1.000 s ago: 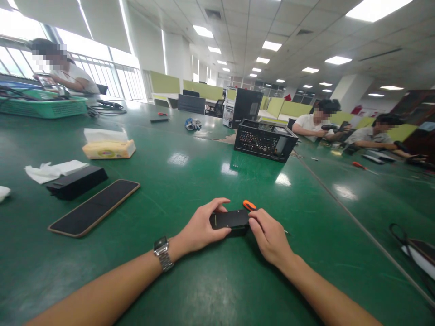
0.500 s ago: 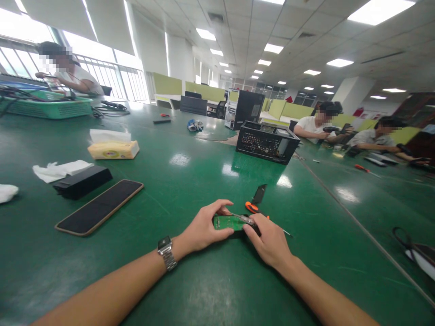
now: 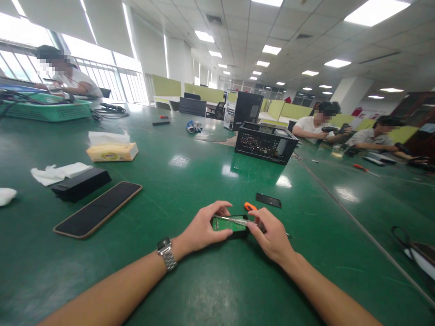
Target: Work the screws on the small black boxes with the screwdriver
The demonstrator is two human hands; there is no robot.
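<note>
A green circuit board point(image 3: 224, 225) sits in a shallow black case point(image 3: 240, 235) just above or on the table. My left hand point(image 3: 208, 226) grips the case from the left, thumb along the near edge and fingers at the far side. My right hand point(image 3: 272, 233) is closed round a slim silvery pointed tool point(image 3: 238, 220); its tip reaches left across the board, and the fingers hide its rear part. Beyond my right hand lies an orange-handled screwdriver point(image 3: 250, 206), partly covered by that hand. A flat black cover point(image 3: 268, 200) rests on the table behind it.
To the left are a phone point(image 3: 99, 209), a black box point(image 3: 81, 183) and a tissue pack point(image 3: 113, 152). A black metal computer case point(image 3: 266, 142) stands further back. A green basket point(image 3: 50, 111) holds cables at the far left. Several people sit around the table.
The black cover stood tilted beyond the screwdriver and now lies flat, further right. My right hand has shifted slightly right, uncovering more of the board and case.
</note>
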